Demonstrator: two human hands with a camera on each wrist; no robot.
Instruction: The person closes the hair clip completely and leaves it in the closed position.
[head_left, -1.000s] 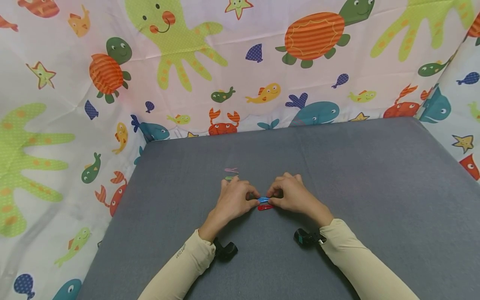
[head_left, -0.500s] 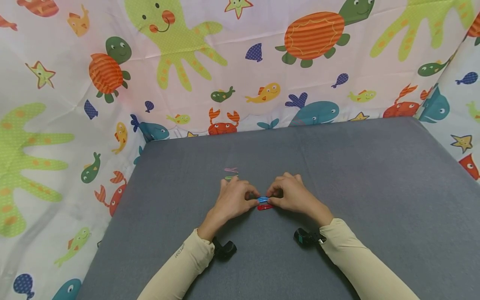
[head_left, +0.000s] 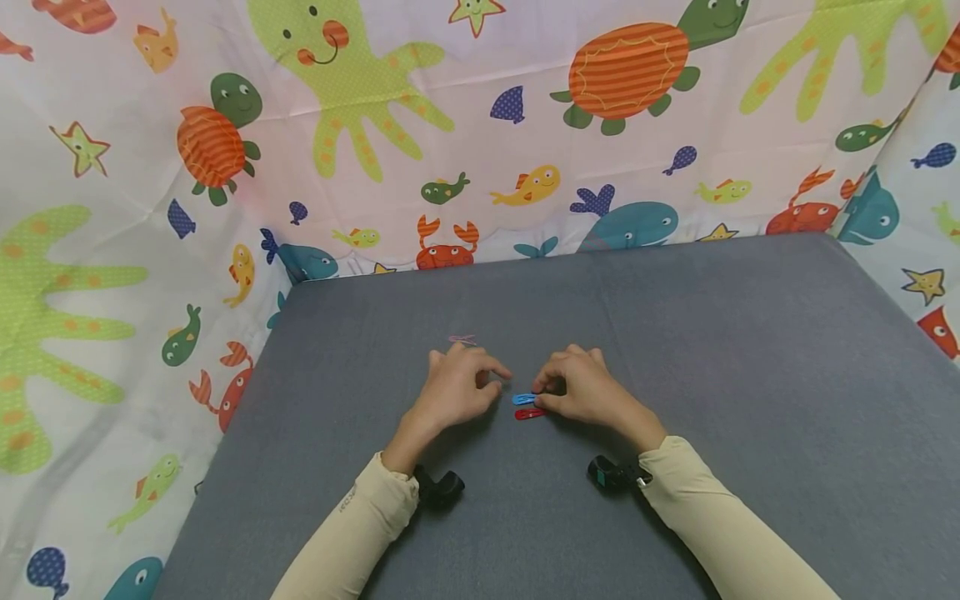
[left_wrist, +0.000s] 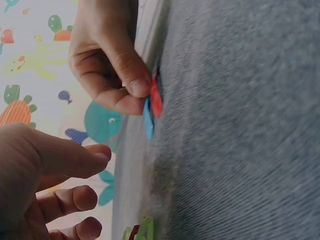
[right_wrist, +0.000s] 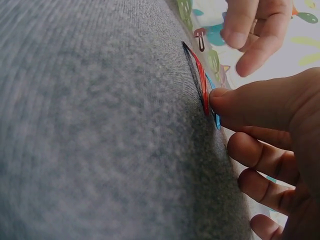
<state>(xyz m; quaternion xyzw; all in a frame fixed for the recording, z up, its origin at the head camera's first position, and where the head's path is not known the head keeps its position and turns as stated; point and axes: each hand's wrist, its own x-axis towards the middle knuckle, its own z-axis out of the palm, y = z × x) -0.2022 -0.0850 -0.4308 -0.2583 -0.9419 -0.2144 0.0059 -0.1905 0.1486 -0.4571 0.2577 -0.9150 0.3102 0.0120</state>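
A blue snap hair clip (head_left: 522, 400) lies on the grey table, and my right hand (head_left: 585, 387) pinches its right end between thumb and index finger. Just nearer to me, a red snap hair clip (head_left: 528, 413) lies roughly parallel to it, apart from the blue one. My left hand (head_left: 459, 387) hovers left of the blue clip. Its thumb and index finger stand apart with nothing between them, plain in the left wrist view too. In the right wrist view the thumb covers part of the blue clip (right_wrist: 218, 121), behind the red clip (right_wrist: 202, 80).
A pink hair clip (head_left: 462, 339) lies beyond my left hand. Green clips (left_wrist: 146, 229) and a dark red clip (right_wrist: 200, 40) show in the wrist views; my left hand hides them in the head view. A sea-animal cloth (head_left: 495, 133) hangs around the table (head_left: 720, 350).
My left hand has let go of the blue clip's left end and moved a little left and away, its fingers spreading. My right hand has stayed in place on the clip.
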